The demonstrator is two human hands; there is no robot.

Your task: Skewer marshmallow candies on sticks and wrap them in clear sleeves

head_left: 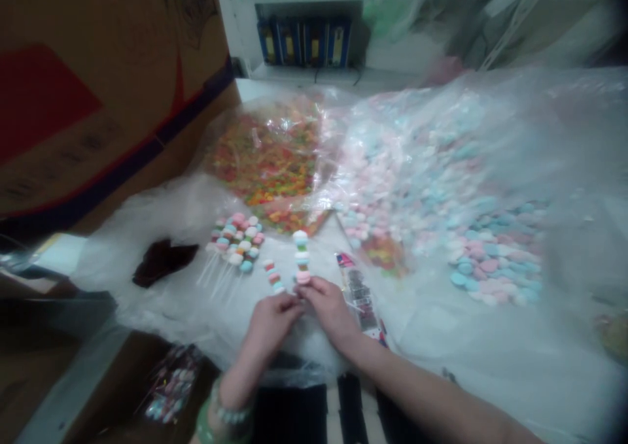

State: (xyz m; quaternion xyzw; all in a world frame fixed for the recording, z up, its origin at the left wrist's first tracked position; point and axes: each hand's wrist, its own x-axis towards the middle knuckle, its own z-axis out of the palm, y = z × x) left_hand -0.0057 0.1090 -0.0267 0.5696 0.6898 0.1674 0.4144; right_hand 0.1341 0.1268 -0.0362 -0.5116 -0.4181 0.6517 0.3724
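Note:
A marshmallow skewer (301, 258) of pale blue, white and pink marshmallows with green and brownish gummy pieces between them points up and away from me. My right hand (332, 310) is closed, its fingertips pinching at the bottom pink marshmallow. Just below, my left hand (273, 326) is pinched shut at the skewer's lower end; the stick is hidden by the fingers. A second marshmallow skewer (273, 276) lies on the plastic sheet just beyond my left hand. To its left, several finished skewers (238, 240) rest in a bunch, white sticks toward me.
Gummy candies (275, 156) are heaped under clear plastic at the back. Loose pastel marshmallows (483, 261) spread over the right side. A printed wrapper (362, 297) lies beside my right hand. A large carton (108, 91) stands at left. Packed sweets (171, 385) sit in a box below.

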